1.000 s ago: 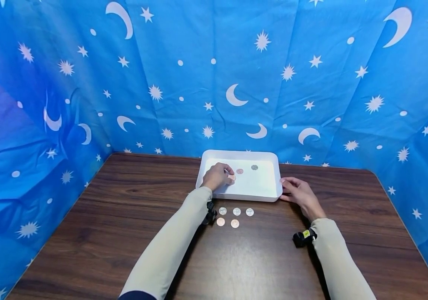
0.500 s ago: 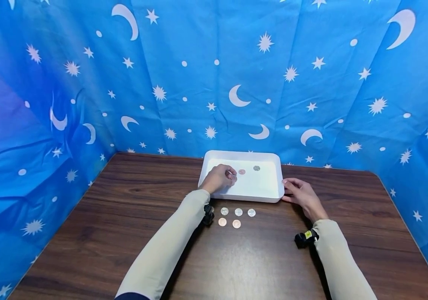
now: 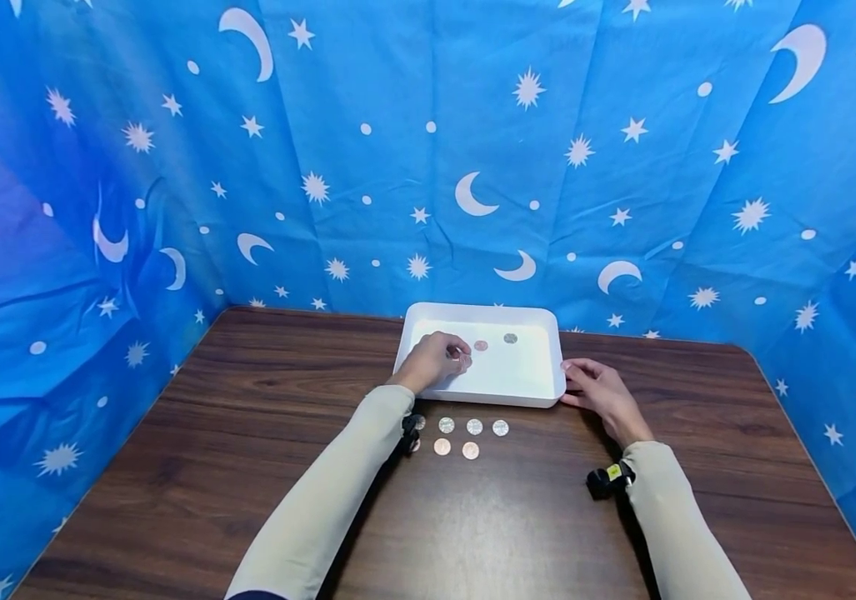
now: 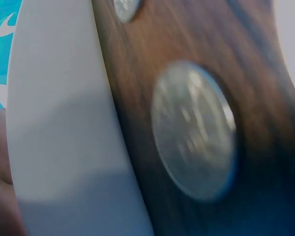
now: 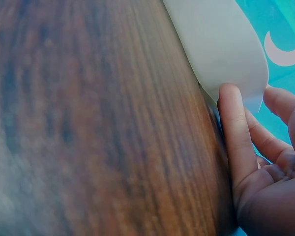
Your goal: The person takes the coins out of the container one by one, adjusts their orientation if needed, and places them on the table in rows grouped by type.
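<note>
The white tray (image 3: 495, 398) stands at the back of the wooden table. My left hand (image 3: 431, 364) reaches over its front left wall, with a copper coin (image 3: 465, 361) pinched between thumb and fingers low inside. Two more coins lie in the tray: a copper coin (image 3: 481, 345) and a silver coin (image 3: 511, 338). My right hand (image 3: 603, 393) grips the tray's front right corner from outside. In the right wrist view its fingers (image 5: 232, 113) lie against both sides of that corner. The left wrist view shows the tray's outer wall (image 4: 73, 118), hiding most of the left hand.
In front of the tray, coins lie in two rows: several silver coins (image 3: 475, 427) and below them copper coins (image 3: 442, 447). The left wrist camera (image 3: 410, 433) partly covers the leftmost ones. A blue star-and-moon cloth (image 3: 367, 167) hangs behind the table (image 3: 533, 525).
My left hand has shifted slightly left and toward me inside the tray, still with the copper coin. More coins show beside the left wrist. My right hand stays at the tray's corner.
</note>
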### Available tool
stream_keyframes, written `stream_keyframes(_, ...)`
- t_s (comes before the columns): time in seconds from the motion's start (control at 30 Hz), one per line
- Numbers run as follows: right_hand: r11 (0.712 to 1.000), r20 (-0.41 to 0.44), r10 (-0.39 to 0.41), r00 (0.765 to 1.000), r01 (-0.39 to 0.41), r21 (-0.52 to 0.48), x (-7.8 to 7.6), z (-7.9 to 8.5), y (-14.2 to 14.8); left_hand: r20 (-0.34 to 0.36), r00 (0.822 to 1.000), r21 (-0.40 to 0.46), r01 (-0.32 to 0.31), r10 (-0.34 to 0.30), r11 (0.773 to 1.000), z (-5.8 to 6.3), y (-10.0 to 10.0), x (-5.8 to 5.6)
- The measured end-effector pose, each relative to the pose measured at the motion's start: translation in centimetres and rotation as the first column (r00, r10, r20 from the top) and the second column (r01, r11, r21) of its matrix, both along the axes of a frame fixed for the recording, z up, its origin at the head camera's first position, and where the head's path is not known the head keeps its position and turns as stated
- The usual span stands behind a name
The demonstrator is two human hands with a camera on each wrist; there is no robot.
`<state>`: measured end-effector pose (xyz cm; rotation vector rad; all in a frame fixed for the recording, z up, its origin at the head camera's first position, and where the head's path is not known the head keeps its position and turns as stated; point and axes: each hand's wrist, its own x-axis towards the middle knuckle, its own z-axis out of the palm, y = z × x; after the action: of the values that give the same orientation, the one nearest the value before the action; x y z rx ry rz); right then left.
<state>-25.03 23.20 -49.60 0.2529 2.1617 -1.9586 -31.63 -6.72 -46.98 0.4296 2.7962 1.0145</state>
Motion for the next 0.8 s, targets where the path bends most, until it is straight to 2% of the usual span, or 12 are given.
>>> stream_keyframes(0.17, 1.0, 0.009, 0.001, 1.0, -0.001, -0.001, 0.0, 0.1, 0.0, -0.019, 1.0, 0.018, 0.022, -0.021, 1.0, -0.2, -0.4, -0.2)
stream_keyframes(0.37, 1.0, 0.003, 0.006, 1.0, -0.006, -0.014, 0.1, 0.3, -0.1, -0.101, 0.994, 0.025, 0.051, -0.049, 0.998, 0.3, -0.9, 0.5)
stream_keyframes(0.6, 1.0, 0.003, 0.012, 1.0, -0.012, -0.017, 0.1, 0.4, -0.1, -0.178, 0.979, -0.022, 0.097, -0.099, 0.995, 1.5, -1.3, 2.2)
stream_keyframes(0.8, 1.0, 0.009, 0.007, 1.0, -0.007, -0.002, 0.0, 0.2, -0.1, -0.197, 0.972, -0.021, 0.124, -0.126, 0.992, 2.8, -1.4, 4.2)
